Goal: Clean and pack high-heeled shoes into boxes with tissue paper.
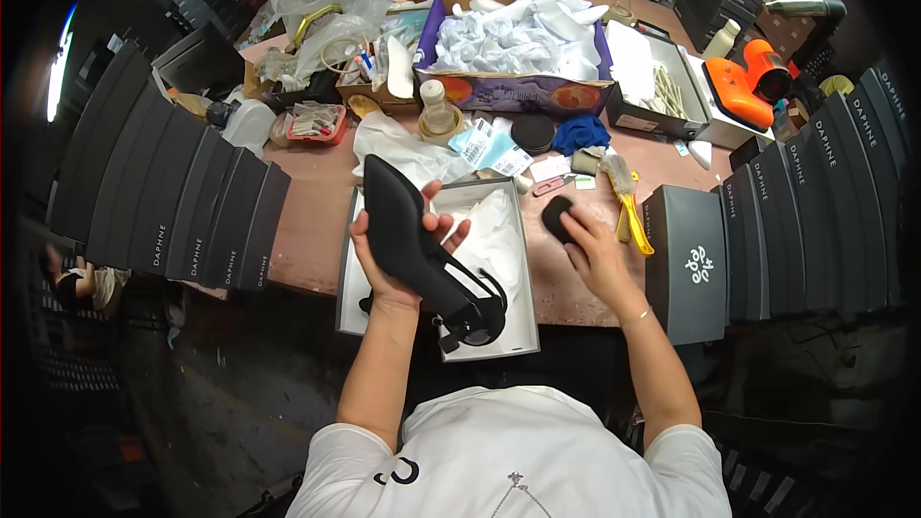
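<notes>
My left hand [381, 275] is closed around a black pointed-toe high-heeled shoe [395, 221], with its toe pointing away from me and its strap and heel end nearest me. The shoe is above an open shoebox [521, 331] lined with white tissue paper [496, 242]. Between the fingers of my right hand [600, 251] is a small black oval pad [555, 218], held just above the table to the right of the box. A yellow-handled brush [625, 200] lies to the right of that hand.
Stacked dark shoeboxes [144, 173] line the left side, and more boxes [825, 201] line the right. Farther back are a purple carton [518, 91] of crumpled paper, a glue bottle [438, 110], a blue cloth [580, 134] and an orange tool [739, 91].
</notes>
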Motion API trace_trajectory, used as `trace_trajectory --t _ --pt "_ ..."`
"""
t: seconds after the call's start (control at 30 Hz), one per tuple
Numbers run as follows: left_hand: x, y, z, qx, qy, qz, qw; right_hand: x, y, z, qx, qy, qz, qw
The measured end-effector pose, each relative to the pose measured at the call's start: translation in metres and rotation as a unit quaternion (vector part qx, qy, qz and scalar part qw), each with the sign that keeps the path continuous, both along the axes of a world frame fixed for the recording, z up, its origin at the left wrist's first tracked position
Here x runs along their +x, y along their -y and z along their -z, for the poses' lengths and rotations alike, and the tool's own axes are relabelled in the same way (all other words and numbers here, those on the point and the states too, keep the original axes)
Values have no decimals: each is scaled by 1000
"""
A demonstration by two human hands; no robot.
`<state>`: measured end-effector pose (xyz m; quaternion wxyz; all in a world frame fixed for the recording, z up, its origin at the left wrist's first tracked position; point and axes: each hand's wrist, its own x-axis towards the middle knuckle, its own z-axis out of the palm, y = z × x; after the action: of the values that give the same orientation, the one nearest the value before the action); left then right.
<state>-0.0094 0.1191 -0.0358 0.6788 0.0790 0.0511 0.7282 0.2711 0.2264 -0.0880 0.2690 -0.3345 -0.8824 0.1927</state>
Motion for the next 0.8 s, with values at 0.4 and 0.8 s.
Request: trace_trajectory --t 0.4,0.8 --pt "6 -5 -26 202 -39 -51 977 -52 87 -72 -531 -526 -117 654" --pt "95 46 69 -350 -156 -55 922 -24 122 -46 -130 -75 -56 987"
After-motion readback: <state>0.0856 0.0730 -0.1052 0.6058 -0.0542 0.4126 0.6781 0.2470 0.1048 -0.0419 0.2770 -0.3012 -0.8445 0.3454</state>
